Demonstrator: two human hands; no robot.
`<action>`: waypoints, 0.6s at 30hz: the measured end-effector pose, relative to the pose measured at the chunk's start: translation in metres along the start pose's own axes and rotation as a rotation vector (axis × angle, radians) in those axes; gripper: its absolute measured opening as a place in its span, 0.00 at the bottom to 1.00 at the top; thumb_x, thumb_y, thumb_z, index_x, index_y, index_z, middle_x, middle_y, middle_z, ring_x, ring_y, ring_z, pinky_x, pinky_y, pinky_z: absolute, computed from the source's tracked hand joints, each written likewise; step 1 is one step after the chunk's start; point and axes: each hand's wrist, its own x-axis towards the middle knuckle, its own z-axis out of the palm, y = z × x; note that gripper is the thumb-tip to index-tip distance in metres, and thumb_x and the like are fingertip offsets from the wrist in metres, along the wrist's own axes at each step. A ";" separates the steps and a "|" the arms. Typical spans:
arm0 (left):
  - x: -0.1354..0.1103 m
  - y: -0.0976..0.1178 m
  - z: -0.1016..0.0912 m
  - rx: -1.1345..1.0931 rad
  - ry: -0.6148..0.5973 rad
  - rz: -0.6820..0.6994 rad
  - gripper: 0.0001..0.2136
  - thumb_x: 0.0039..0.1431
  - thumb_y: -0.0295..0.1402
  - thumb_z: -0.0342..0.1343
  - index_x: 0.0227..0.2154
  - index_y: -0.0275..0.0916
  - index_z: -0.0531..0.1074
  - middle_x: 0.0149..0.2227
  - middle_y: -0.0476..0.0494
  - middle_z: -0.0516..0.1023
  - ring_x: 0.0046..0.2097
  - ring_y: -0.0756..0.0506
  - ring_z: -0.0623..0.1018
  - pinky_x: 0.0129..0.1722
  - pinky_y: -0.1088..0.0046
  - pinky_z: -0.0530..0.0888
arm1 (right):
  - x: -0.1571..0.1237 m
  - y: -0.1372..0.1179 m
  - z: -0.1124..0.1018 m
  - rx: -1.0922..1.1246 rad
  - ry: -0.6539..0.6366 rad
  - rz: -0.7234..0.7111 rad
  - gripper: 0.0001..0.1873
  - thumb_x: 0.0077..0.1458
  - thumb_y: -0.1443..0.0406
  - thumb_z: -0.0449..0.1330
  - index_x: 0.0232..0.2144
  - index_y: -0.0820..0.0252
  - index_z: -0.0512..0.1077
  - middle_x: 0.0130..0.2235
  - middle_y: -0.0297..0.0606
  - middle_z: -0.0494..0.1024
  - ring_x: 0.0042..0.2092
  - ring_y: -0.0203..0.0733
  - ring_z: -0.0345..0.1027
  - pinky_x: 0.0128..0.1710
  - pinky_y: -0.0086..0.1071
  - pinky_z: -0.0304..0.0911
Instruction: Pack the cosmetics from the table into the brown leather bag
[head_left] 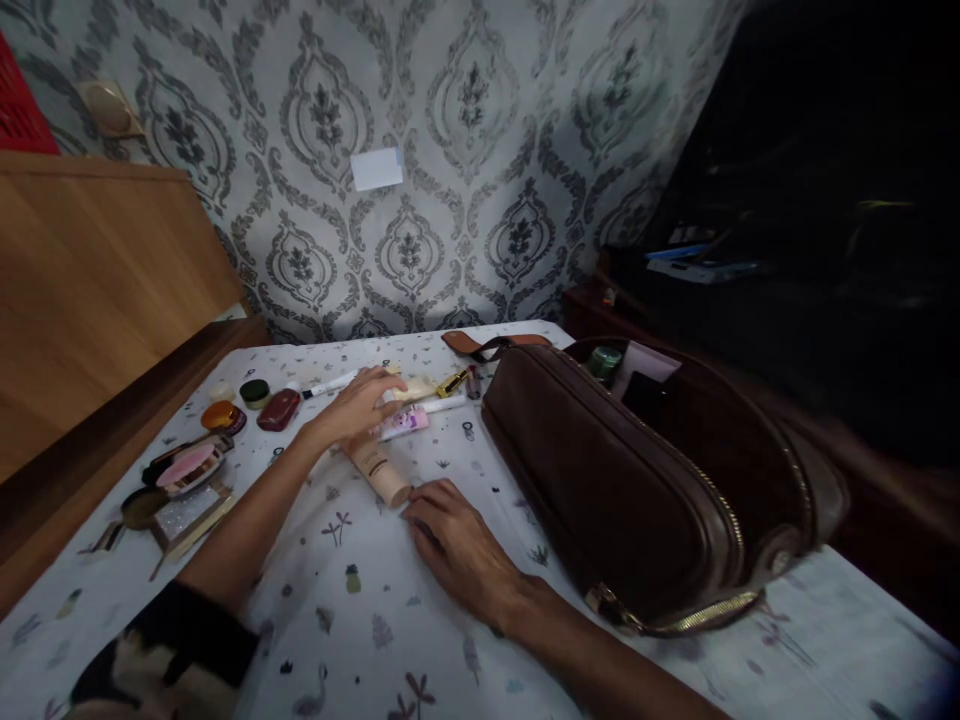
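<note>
My left hand [365, 400] reaches over a group of cosmetics on the patterned white cloth, its fingers around the end of a pale cream tube [418, 388]. Just below those fingers lies a pink-and-white tube [405, 423]. My right hand [459, 545] rests on the cloth with its fingers loosely bent, fingertips beside the cap of a beige squeeze tube [379, 470]. The beige tube lies slanted between both hands. A gold-coloured tube [452, 382] and a small dark-pink tube [473, 382] are beyond the left fingertips.
A brown zip bag [600, 480] stands open at right, with a green-lidded jar [604, 362] inside. At left lie a pink compact [190, 467], a dark red case [279, 410], an orange jar [223, 416] and a green-lidded jar [255, 392]. A wooden cabinet [105, 290] borders the left side.
</note>
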 end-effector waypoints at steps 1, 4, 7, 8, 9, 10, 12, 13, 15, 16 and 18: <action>-0.015 -0.003 -0.005 -0.024 -0.052 0.010 0.16 0.64 0.40 0.52 0.51 0.41 0.74 0.51 0.39 0.74 0.57 0.37 0.71 0.58 0.57 0.69 | 0.000 0.000 0.000 0.004 0.000 0.008 0.13 0.58 0.76 0.55 0.41 0.60 0.75 0.45 0.43 0.78 0.50 0.47 0.67 0.53 0.42 0.68; -0.049 -0.009 -0.012 -0.070 -0.235 0.016 0.25 0.61 0.45 0.57 0.59 0.45 0.69 0.52 0.39 0.73 0.56 0.36 0.72 0.56 0.56 0.71 | 0.001 -0.001 0.001 0.013 0.001 0.026 0.16 0.57 0.77 0.55 0.44 0.60 0.75 0.45 0.44 0.78 0.51 0.48 0.67 0.54 0.43 0.68; -0.063 -0.003 -0.005 -0.056 -0.268 -0.045 0.29 0.62 0.46 0.57 0.65 0.47 0.61 0.61 0.36 0.67 0.64 0.34 0.66 0.60 0.52 0.67 | 0.001 0.000 0.000 0.017 -0.001 0.021 0.15 0.58 0.76 0.54 0.43 0.60 0.75 0.45 0.44 0.78 0.51 0.48 0.67 0.54 0.44 0.67; -0.064 0.004 0.000 -0.044 -0.236 -0.081 0.29 0.62 0.46 0.57 0.65 0.48 0.61 0.64 0.35 0.65 0.66 0.32 0.63 0.61 0.48 0.66 | 0.001 0.000 0.000 0.019 0.008 0.015 0.15 0.59 0.76 0.54 0.43 0.60 0.75 0.45 0.44 0.77 0.51 0.48 0.67 0.54 0.44 0.67; -0.064 0.011 0.005 -0.031 -0.205 -0.118 0.27 0.63 0.45 0.56 0.64 0.48 0.62 0.66 0.34 0.63 0.68 0.31 0.61 0.62 0.46 0.65 | 0.001 0.000 0.000 0.019 0.023 0.008 0.16 0.59 0.76 0.53 0.44 0.60 0.75 0.46 0.44 0.77 0.51 0.48 0.67 0.54 0.44 0.67; -0.062 0.021 0.012 -0.025 -0.153 -0.154 0.25 0.65 0.44 0.55 0.62 0.47 0.63 0.66 0.34 0.62 0.68 0.30 0.61 0.61 0.42 0.65 | 0.001 0.001 -0.001 0.014 0.043 0.000 0.16 0.59 0.76 0.53 0.44 0.59 0.75 0.46 0.44 0.77 0.50 0.48 0.68 0.54 0.44 0.67; -0.055 0.040 0.025 -0.021 -0.026 -0.188 0.18 0.68 0.40 0.50 0.58 0.43 0.66 0.65 0.31 0.63 0.66 0.30 0.64 0.61 0.40 0.64 | 0.001 0.002 -0.002 -0.011 0.086 -0.025 0.16 0.60 0.75 0.52 0.44 0.58 0.75 0.45 0.44 0.77 0.49 0.49 0.68 0.51 0.44 0.68; -0.052 0.049 0.031 -0.023 -0.006 -0.186 0.17 0.70 0.38 0.47 0.58 0.43 0.66 0.65 0.33 0.64 0.66 0.33 0.65 0.63 0.44 0.64 | 0.001 0.003 -0.002 -0.028 0.100 -0.039 0.15 0.61 0.74 0.52 0.43 0.58 0.75 0.43 0.44 0.77 0.47 0.49 0.68 0.49 0.45 0.68; -0.045 0.063 0.040 -0.036 0.048 -0.188 0.16 0.71 0.37 0.43 0.58 0.43 0.64 0.64 0.35 0.64 0.65 0.39 0.66 0.64 0.56 0.68 | 0.001 0.003 -0.002 -0.060 0.116 -0.077 0.13 0.62 0.72 0.51 0.41 0.58 0.75 0.41 0.45 0.76 0.44 0.49 0.68 0.45 0.45 0.69; -0.042 0.067 0.042 -0.043 0.069 -0.185 0.16 0.72 0.37 0.41 0.58 0.44 0.63 0.64 0.36 0.64 0.66 0.42 0.66 0.64 0.61 0.69 | 0.000 0.002 -0.001 -0.072 0.111 -0.098 0.13 0.62 0.72 0.51 0.41 0.59 0.76 0.40 0.45 0.75 0.43 0.49 0.68 0.44 0.45 0.69; -0.043 0.070 0.041 -0.052 0.101 -0.177 0.16 0.73 0.37 0.40 0.58 0.45 0.63 0.63 0.37 0.65 0.67 0.45 0.65 0.64 0.66 0.69 | 0.000 0.001 -0.001 -0.091 0.083 -0.136 0.14 0.62 0.71 0.52 0.42 0.58 0.76 0.40 0.45 0.75 0.43 0.50 0.68 0.44 0.45 0.70</action>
